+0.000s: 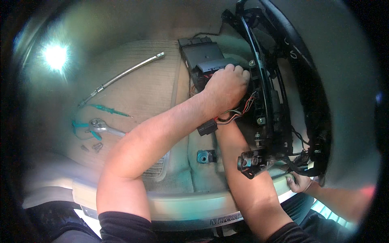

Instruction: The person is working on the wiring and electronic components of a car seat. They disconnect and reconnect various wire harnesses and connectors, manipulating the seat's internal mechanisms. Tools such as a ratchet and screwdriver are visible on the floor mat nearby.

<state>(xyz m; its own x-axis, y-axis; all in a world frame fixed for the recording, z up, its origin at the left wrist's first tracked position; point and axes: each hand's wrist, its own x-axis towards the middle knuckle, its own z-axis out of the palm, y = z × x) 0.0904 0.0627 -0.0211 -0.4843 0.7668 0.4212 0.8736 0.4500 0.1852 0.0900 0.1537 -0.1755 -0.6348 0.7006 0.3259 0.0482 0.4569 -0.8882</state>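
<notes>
My left hand (227,86) is bent into a fist, knuckles up, at the near end of a flat black electronic module (202,52) on the carpet. Whatever its fingers grip is hidden behind them. My right forearm (233,141) reaches up beneath my left wrist, and the right hand is almost wholly covered there, its fingers out of sight. Red, black and pale wires (243,111) loop out beside both hands. A black plug connector (207,127) hangs at the wires' near end, just below my left wrist.
A black metal seat frame (261,81) rises close on the right. On the floor mat lie an extension bar (121,75), a teal screwdriver (109,110), a ratchet (101,126) and bolts (97,147). A small black part (206,156) lies nearer. Another person's hand (300,181) rests on the door sill (190,204).
</notes>
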